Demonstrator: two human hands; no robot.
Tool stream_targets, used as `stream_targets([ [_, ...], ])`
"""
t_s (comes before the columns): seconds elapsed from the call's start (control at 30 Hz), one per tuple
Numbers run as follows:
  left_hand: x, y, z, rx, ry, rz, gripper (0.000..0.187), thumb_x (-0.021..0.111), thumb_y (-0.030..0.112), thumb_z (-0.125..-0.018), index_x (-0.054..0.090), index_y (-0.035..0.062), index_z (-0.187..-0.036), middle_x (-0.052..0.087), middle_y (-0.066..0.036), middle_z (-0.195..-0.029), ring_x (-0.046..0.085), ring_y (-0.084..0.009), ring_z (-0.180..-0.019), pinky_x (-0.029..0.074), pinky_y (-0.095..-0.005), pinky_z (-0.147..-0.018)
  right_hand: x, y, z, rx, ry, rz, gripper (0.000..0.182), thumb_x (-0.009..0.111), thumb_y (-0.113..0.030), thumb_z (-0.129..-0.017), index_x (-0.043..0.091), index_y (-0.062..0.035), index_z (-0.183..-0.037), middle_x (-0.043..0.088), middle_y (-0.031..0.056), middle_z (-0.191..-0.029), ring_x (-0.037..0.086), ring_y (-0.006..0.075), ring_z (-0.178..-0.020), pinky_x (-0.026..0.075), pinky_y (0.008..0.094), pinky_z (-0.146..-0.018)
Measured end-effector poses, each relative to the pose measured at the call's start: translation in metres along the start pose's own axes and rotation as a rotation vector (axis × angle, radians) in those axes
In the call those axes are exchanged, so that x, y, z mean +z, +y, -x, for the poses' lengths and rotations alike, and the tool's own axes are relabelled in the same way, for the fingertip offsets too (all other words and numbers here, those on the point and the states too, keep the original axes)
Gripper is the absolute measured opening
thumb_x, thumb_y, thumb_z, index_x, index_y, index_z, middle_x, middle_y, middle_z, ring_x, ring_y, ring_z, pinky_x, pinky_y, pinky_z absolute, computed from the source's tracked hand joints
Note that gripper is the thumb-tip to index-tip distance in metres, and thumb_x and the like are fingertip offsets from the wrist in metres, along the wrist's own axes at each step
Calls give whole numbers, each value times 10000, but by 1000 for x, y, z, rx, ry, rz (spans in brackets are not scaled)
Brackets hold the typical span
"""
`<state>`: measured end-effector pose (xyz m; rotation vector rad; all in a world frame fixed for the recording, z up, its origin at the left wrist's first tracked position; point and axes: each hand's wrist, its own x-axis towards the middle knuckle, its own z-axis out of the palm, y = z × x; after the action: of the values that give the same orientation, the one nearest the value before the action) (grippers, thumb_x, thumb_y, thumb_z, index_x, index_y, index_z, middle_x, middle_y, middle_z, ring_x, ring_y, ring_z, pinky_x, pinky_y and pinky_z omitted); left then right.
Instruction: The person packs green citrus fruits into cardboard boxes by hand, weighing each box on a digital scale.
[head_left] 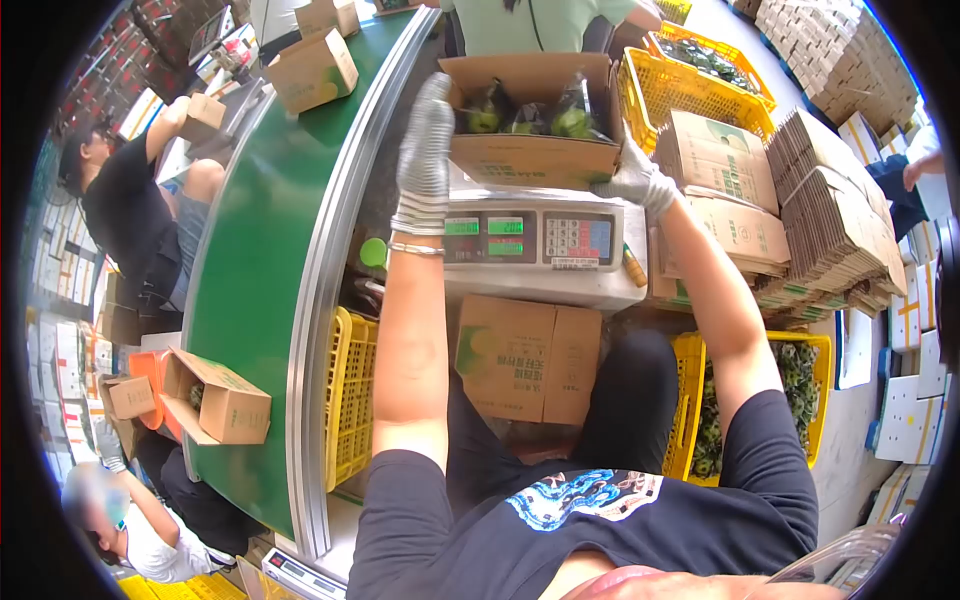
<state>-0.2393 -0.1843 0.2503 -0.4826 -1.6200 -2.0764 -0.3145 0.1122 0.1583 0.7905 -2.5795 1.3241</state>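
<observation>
An open cardboard box holding bagged green produce rests on a digital scale. My left hand, in a grey knit glove, grips the box's left side. On the box's right front corner sits my right hand, gloved in white, holding that corner. Green digits glow on the scale's display.
A green conveyor belt curves along the left, carrying cardboard boxes. Yellow crates stand beside my legs, one with green produce. Flat carton stacks rise at right. Other people work at left and ahead.
</observation>
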Motion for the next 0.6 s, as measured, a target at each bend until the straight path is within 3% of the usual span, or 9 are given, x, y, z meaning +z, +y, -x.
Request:
stream_targets([
  [0.07,-5,-34,2,251,-77,-748,406,627,180,-851,531,49,-1223,573,-137,-1135,546,-296,-1035,422,-355,-910,9,52,-18,149,-181,291,1249,825,-315,-488,66,-143,-1464,650,178,-1000,632,347,-861,514,355,-820],
  [0.17,7,-46,-1,453,71,-953,392,628,190,-838,541,64,-1198,584,-149,-1046,570,-337,-932,460,-391,-788,-3,9,-21,389,-422,324,1222,818,-292,-526,60,-115,-1468,616,170,-1104,614,334,-930,488,349,-871],
  [0.27,-3,-35,-1,173,56,-859,491,600,264,-877,459,43,-1292,587,-159,-1108,583,-331,-918,468,-391,-802,-20,-22,4,176,-169,30,1156,817,-206,-592,82,-102,-1478,413,162,-1358,447,287,-1192,394,354,-986],
  [0.3,-3,-32,1,83,59,-612,542,579,318,-895,416,31,-1325,588,-163,-1129,589,-298,-945,470,-378,-819,-29,-26,17,16,0,-83,1131,819,-166,-619,93,-108,-1485,306,156,-1456,346,263,-1307,347,367,-1033],
  [0.33,-3,-29,4,0,84,-365,598,559,373,-914,373,20,-1359,588,-167,-1149,595,-265,-972,471,-366,-836,-45,-39,27,122,63,-357,1124,816,-167,-637,84,-130,-1489,295,168,-1458,328,270,-1318,333,397,-1045],
  [0.4,-18,-26,6,-110,115,-305,655,554,412,-914,330,29,-1397,511,-151,-1262,516,-203,-1114,423,-321,-935,-82,-80,35,43,129,-155,864,744,-103,-744,246,-104,-1450,389,160,-1404,437,254,-1238,416,372,-991],
  [0.5,-33,-8,11,-175,120,-206,602,527,381,-929,323,89,-1414,458,-169,-1328,479,-276,-1202,395,-405,-983,-105,-121,37,-116,270,-53,499,685,-85,-786,537,-73,-1262,599,138,-1188,619,230,-1002,522,358,-829],
  [0.57,-30,7,18,-216,177,-113,594,522,384,-931,339,68,-1399,458,-182,-1332,474,-292,-1210,397,-406,-984,-122,-134,39,-92,159,-79,410,600,-63,-882,510,-29,-1281,573,83,-1206,535,136,-1092,438,254,-939],
  [0.6,-32,8,20,-221,165,-105,591,522,385,-931,347,61,-1393,463,-186,-1327,476,-292,-1207,399,-404,-982,-122,-145,37,-53,164,20,370,602,-66,-882,549,-40,-1247,622,60,-1083,569,103,-971,464,232,-876],
])
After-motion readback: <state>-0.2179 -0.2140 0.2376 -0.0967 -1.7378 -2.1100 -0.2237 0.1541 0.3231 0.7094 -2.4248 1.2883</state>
